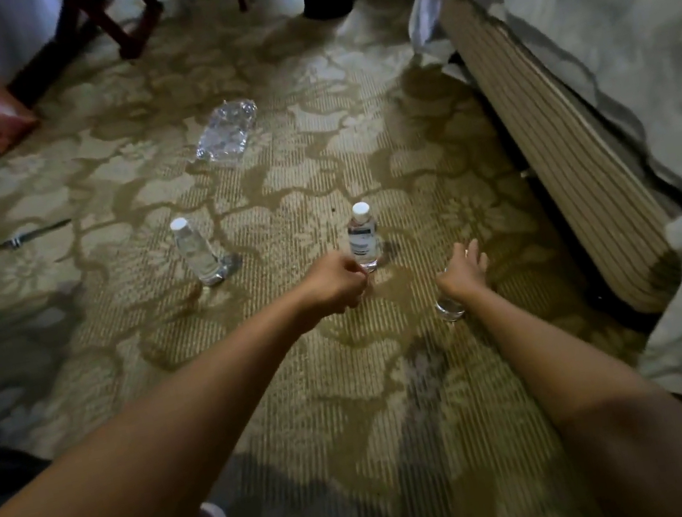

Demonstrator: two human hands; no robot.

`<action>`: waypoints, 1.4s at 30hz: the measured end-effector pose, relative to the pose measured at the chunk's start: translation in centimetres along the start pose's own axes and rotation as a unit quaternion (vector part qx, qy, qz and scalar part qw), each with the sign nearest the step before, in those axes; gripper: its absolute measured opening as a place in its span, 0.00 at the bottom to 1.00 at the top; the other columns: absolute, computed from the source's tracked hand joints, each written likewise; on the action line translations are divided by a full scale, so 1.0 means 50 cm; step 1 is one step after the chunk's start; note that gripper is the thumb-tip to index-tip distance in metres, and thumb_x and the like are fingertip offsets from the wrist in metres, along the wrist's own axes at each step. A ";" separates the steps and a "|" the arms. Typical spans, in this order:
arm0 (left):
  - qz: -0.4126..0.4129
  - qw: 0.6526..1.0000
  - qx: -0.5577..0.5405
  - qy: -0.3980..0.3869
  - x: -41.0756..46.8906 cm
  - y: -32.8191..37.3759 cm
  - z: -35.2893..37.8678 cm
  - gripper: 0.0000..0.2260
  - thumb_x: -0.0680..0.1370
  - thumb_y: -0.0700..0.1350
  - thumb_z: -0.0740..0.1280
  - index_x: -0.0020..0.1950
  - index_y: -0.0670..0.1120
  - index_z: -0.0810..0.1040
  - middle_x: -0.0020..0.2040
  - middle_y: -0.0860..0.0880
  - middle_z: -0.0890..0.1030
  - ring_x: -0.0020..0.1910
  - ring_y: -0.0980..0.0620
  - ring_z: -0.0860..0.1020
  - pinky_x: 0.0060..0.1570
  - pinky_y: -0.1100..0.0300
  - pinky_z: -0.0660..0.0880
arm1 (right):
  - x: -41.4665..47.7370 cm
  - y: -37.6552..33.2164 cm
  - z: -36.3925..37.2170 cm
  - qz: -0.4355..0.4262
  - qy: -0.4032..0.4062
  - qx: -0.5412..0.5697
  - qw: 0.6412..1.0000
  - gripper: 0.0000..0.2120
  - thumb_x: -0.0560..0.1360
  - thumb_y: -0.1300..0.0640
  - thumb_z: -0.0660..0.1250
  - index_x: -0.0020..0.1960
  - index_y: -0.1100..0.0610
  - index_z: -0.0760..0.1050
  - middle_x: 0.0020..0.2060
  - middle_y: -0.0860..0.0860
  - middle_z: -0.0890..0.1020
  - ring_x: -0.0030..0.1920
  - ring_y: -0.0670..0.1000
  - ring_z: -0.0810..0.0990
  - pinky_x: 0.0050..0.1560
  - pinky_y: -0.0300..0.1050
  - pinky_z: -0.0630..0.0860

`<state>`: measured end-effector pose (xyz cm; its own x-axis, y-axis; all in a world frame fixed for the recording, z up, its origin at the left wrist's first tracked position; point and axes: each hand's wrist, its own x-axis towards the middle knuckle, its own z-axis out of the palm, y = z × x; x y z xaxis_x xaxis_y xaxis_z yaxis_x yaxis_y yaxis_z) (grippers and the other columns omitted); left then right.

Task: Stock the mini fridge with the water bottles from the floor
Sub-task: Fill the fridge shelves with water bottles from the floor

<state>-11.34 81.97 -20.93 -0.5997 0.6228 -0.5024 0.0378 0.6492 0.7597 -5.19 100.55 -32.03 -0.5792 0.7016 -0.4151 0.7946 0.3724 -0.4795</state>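
Carpet (430,178) open between labelled bottle (362,238) and bed (562,155).

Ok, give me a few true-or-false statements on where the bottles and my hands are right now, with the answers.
1. A labelled bottle with a white cap stands on the carpet just beyond the left hand. True.
2. The right hand grips a bottle by its cap. False: its fingers are stretched out, and only a clear bottle base shows under its wrist.
3. Crumpled plastic wrap lies farther off than the bottles. True.
4. The mini fridge stands open ahead. False: no fridge is in view.
5. The bed is on the person's left. False: it is on the right.
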 end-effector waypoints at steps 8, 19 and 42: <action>-0.035 0.999 0.022 0.012 0.001 -0.033 0.014 0.12 0.79 0.36 0.57 0.59 0.36 0.75 0.44 0.45 0.76 0.47 0.46 0.75 0.41 0.60 0.73 | 0.024 0.036 0.029 -0.026 0.025 -0.070 0.997 0.26 0.76 0.64 0.59 0.72 0.60 0.57 0.74 0.60 0.54 0.69 0.63 0.61 0.67 0.55 0.66; -0.059 0.998 0.003 0.013 -0.052 -0.103 -0.016 0.07 0.79 0.36 0.58 0.48 0.42 0.76 0.46 0.44 0.75 0.40 0.51 0.74 0.37 0.62 0.70 | -0.052 0.004 0.116 -0.098 -0.027 -0.022 0.995 0.15 0.78 0.61 0.57 0.64 0.61 0.68 0.65 0.60 0.67 0.58 0.58 0.71 0.53 0.48 0.69; -0.147 0.933 -0.018 0.327 -0.484 -0.378 -0.507 0.15 0.73 0.32 0.65 0.59 0.36 0.76 0.47 0.44 0.75 0.45 0.48 0.74 0.37 0.58 0.72 | -0.564 -0.720 0.291 -0.513 -0.165 -0.015 0.843 0.04 0.66 0.53 0.69 0.35 0.53 0.77 0.33 0.50 0.77 0.38 0.49 0.75 0.33 0.41 0.66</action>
<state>-17.81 43.55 -12.68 -0.9403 0.0121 -0.3402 -0.2253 0.7272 0.6484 -20.10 58.50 -14.32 -0.9791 -0.2029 0.0106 -0.1525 0.6990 -0.6987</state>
